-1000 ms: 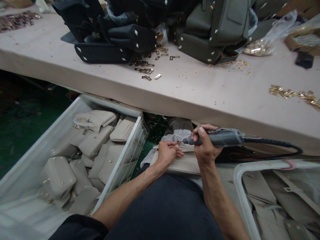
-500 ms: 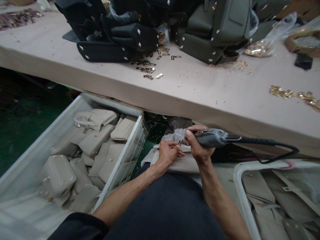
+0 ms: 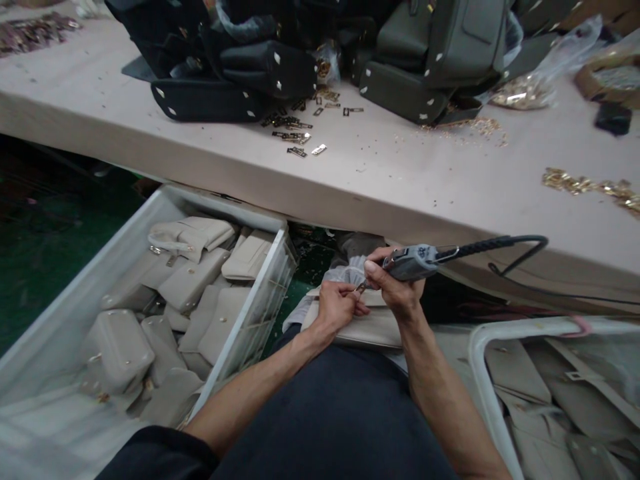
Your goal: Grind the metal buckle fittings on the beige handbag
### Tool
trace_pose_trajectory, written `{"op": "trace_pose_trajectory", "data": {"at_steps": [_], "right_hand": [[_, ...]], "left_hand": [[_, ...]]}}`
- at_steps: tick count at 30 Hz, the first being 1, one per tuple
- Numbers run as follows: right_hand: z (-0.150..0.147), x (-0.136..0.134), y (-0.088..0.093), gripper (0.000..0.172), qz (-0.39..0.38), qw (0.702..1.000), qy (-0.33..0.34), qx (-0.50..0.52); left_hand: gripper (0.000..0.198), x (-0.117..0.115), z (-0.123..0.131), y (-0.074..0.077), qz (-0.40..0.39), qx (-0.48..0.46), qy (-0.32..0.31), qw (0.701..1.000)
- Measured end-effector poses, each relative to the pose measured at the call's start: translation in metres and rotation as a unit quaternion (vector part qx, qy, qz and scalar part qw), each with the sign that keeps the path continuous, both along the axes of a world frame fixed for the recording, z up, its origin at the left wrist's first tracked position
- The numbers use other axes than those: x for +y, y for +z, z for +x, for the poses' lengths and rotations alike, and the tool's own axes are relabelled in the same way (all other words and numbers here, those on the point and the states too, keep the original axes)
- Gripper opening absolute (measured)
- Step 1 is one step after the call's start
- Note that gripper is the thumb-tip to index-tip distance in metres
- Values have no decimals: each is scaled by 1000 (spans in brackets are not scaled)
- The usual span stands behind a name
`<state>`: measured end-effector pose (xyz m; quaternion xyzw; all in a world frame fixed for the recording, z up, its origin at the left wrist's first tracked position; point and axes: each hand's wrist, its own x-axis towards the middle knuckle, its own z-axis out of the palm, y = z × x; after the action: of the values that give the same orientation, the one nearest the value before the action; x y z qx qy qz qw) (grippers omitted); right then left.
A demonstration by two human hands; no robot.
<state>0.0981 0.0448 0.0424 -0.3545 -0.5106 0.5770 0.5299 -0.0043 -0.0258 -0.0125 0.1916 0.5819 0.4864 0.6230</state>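
A beige handbag (image 3: 367, 328) lies across my lap below the table edge. My left hand (image 3: 336, 307) is closed in a pinch on a small metal fitting (image 3: 359, 287) at the bag's top. My right hand (image 3: 395, 288) is wrapped round a grey corded power screwdriver (image 3: 419, 261), whose tip touches that fitting. The tool's black cable (image 3: 505, 247) loops off to the right.
A white crate (image 3: 90, 280) of beige bags stands at my left, another white bin (image 3: 487, 360) with beige pieces at my right. On the pink table (image 3: 400, 180) lie black bags (image 3: 240, 73), olive bags (image 3: 430, 60), and scattered gold hardware (image 3: 300, 130).
My right hand has drawn the screwdriver leftward and tilted it, bringing the tip onto the fitting. The cable has swung up into a loop. The left hand has stayed put.
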Motion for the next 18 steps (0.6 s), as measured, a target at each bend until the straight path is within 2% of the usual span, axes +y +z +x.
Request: {"op": "trace_pose_trajectory", "data": {"at_steps": [2,5,7,9,11,13,16,18], "right_hand": [[5,1,3,22,16,1000,22,-10],[14,5,16,16,60,992,111,-30],[21,12,29,15,83,981,174,3],[28,24,44,15,87,974,195,82],[35,41,64,14,81,972,159,155],[43,66,83,12,72,974,90,195],[59,119,105,19,59,972,-26,225],[71,163,112,27,48,961,-99,253]], "left_hand": [[10,-1,0,2,13,6,-11,1000],[18,-2,-1,5,26,-10,-14,1000],[24,1,-2,3,33,-25,-34,999],[32,5,-2,-3,26,-29,-30,999],[41,9,0,-11,7,-23,-9,1000],[46,10,1,-18,-8,-14,9,1000],[46,9,2,-24,-3,-13,16,1000],[45,8,2,-25,-1,-19,18,1000]]}}
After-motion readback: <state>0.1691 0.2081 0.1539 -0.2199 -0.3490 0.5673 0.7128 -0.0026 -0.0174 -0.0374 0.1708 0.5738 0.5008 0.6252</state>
